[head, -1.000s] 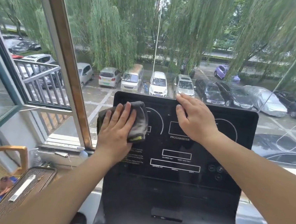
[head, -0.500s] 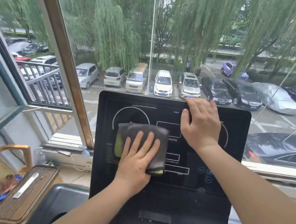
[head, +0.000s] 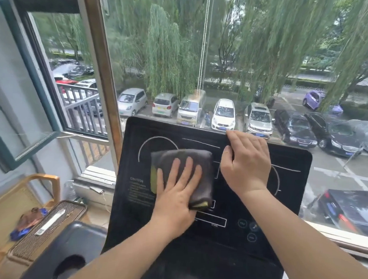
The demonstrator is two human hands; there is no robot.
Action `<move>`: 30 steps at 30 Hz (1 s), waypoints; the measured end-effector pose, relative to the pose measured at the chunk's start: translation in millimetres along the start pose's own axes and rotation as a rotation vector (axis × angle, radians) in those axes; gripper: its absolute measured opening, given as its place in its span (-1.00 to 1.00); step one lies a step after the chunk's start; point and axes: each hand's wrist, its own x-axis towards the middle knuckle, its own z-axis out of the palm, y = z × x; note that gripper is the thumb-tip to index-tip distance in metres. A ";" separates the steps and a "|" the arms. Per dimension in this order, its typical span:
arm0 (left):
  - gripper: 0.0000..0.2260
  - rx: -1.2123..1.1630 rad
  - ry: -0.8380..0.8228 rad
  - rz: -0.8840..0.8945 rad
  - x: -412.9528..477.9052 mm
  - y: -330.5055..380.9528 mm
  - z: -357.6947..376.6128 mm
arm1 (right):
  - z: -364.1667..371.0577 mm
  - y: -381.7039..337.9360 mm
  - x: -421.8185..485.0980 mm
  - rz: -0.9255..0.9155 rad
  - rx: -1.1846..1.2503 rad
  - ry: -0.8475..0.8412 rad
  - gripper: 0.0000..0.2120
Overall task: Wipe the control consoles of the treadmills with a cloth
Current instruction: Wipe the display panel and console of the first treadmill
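Wiping is under way on one console [head: 290, 200], a black, tilted panel standing before the window [head: 268, 58]. The left hand [head: 176, 194] lies flat, fingers spread, pressing a folded grey cloth [head: 184, 160] with a yellow-green underside against the panel's centre-left, over the ring marking and beside the caution text [head: 136, 190]; the cloth is pinned under the palm, not pinched in a fist. The right hand [head: 246, 164] curls over the console's top edge at mid-width, fingers hooked on the rim, holding nothing else and evidently steadying the panel. Judgement: the task is partly done at best. The surface shows no clear line between wiped and unwiped areas, so coverage cannot be confirmed. The right half, the round buttons [head: 248, 229] at lower right and the strip under the right hand appear yet to be covered. Only this console is in view; any other treadmills remain unaccounted for.
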 end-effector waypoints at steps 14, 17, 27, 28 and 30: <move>-0.09 -0.082 0.038 -0.083 15.8 12.9 -4.5 | 1.7 9.5 -2.1 -0.039 0.017 -0.006 -0.54; -0.09 0.091 -0.078 0.356 5.1 -26.8 -9.7 | 4.4 13.3 -2.0 -0.072 0.024 0.010 -0.55; -0.20 -0.105 0.081 -0.281 60.8 10.4 -36.6 | 5.5 10.5 -1.9 -0.038 0.036 0.017 -0.55; -0.14 -0.090 0.036 -0.151 48.7 24.6 -26.9 | 5.4 10.8 -1.7 -0.032 0.037 0.009 -0.54; -0.08 -0.020 -0.067 0.122 28.3 30.6 -14.1 | 3.8 12.4 -2.1 -0.031 0.040 -0.026 -0.48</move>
